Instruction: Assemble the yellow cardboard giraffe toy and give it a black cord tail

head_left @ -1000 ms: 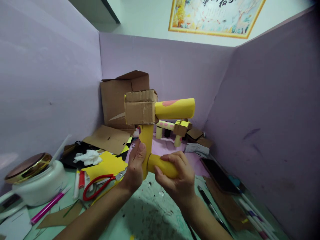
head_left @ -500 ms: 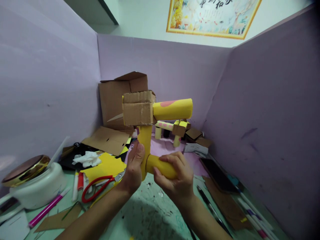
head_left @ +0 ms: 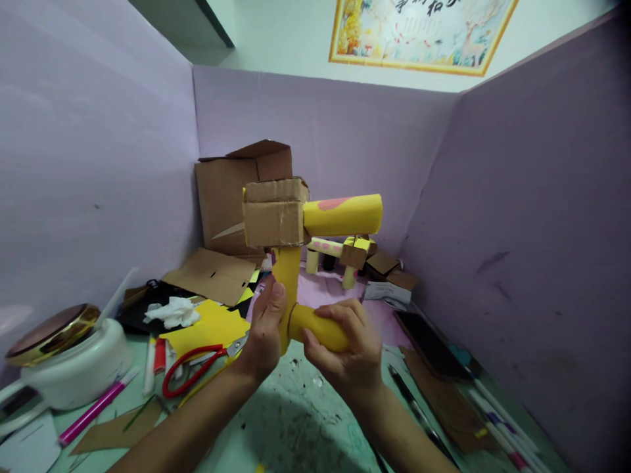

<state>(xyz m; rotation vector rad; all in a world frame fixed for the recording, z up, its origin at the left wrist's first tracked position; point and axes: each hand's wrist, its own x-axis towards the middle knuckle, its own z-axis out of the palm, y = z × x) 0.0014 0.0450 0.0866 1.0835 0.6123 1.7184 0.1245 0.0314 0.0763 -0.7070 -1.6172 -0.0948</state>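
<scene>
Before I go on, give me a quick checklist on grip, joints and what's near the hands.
1. Left hand gripping the upright yellow tube: ok.
2. Right hand wrapped around the lower side tube: ok.
3. Side tube firmly fixed to the upright: cannot tell; only a dark seam line shows.
4. Cardboard block sitting atop the upright: ok.
5. Upper tube projecting from the block: ok.
6. Scissors clear of the left wrist: cannot tell; their blades lie behind it in view.
</scene>
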